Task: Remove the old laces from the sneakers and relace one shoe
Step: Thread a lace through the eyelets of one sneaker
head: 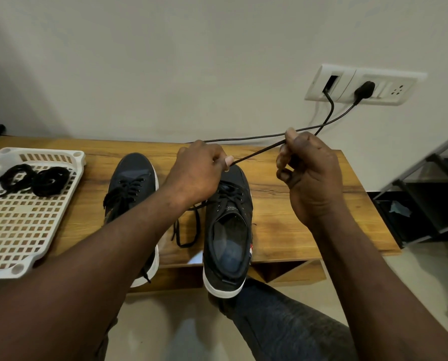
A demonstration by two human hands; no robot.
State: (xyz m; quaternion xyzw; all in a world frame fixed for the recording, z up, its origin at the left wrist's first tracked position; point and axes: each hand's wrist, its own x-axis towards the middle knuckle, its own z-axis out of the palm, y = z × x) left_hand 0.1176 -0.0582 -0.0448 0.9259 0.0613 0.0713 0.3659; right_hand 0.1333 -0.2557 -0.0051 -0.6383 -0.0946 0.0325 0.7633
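Note:
Two dark sneakers with white soles stand on a wooden table (290, 204). The left sneaker (131, 183) is laced, and my left forearm crosses over its heel. The right sneaker (228, 230) has a loosened black lace (256, 152) that runs taut from my left hand (199, 173) up to my right hand (309, 173). Both hands pinch this lace above the shoe's toe. The lace's other end loops loosely on the table between the shoes (189, 230).
A white perforated tray (22, 230) at the left holds two bundles of black laces (32, 179). A wall socket (361, 86) has a black plug and cables running across behind my hands. A dark shelf (426, 199) stands to the right.

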